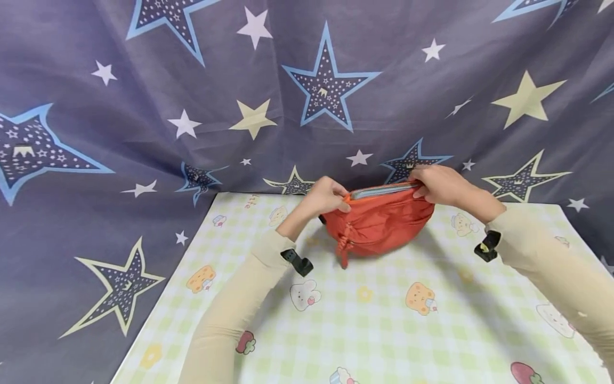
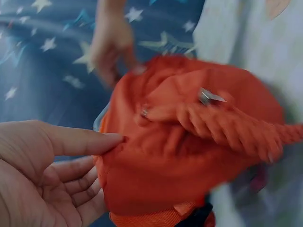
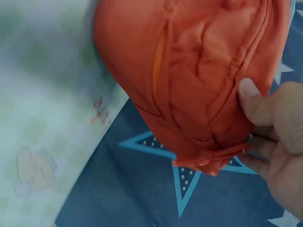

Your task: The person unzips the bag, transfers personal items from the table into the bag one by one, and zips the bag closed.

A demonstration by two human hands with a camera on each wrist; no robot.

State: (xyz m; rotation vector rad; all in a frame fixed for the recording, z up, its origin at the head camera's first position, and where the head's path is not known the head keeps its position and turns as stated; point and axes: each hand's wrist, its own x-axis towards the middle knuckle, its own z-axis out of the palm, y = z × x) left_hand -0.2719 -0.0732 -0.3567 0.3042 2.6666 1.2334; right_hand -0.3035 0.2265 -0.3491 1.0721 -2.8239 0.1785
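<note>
A red-orange fabric bag [image 1: 384, 221] is held at the back of the table, its long top zipper facing up and a light blue-grey lining showing along it. My left hand [image 1: 328, 195] pinches the bag's left upper corner between thumb and fingers, plain in the left wrist view, where the thumb [image 2: 90, 141] presses on the cloth. My right hand [image 1: 438, 185] grips the right upper corner; in the right wrist view its thumb [image 3: 255, 101] lies on the front. A braided cord pull [image 1: 344, 245] hangs from the left side. An orange zipper [image 3: 157, 66] crosses the front.
The table [image 1: 336, 336] wears a pale green checked cloth printed with cartoon animals, flowers and strawberries. Right behind its far edge hangs a dark blue-grey star-patterned curtain [image 1: 216, 69], which also drops past the left side. Black straps [image 1: 297, 261] sit on both wrists.
</note>
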